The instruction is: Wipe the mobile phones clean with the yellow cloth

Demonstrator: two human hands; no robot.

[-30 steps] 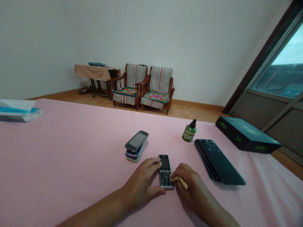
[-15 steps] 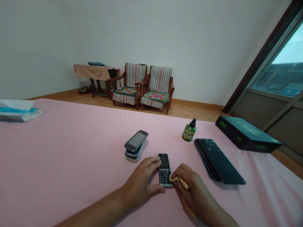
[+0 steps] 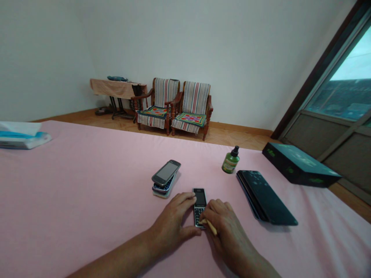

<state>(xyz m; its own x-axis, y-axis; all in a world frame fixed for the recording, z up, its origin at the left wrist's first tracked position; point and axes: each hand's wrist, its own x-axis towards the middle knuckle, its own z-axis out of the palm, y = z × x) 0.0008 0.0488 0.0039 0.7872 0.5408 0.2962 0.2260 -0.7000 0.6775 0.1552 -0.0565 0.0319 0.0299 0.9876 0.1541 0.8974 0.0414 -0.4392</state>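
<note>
Noted from above: my left hand (image 3: 171, 221) lies spread on the pink sheet (image 3: 87, 193), fingertips resting against the upper left edge of a black keypad phone (image 3: 199, 200), thumb out near its lower end. The phone lies flat, screen up, between my two hands. My right hand (image 3: 227, 227) is closed in a pinch on a small yellow cloth (image 3: 210, 225), pressed over the phone's lower right part, hiding much of the keypad. Just beyond the phone, to the left, sits a stack of mobile phones (image 3: 165, 178), a touchscreen model on top. A green spray bottle (image 3: 230, 163) stands upright farther off. To the right lies a black folio case (image 3: 265, 199), with a dark green-marked box (image 3: 298, 166) past it.
</note>
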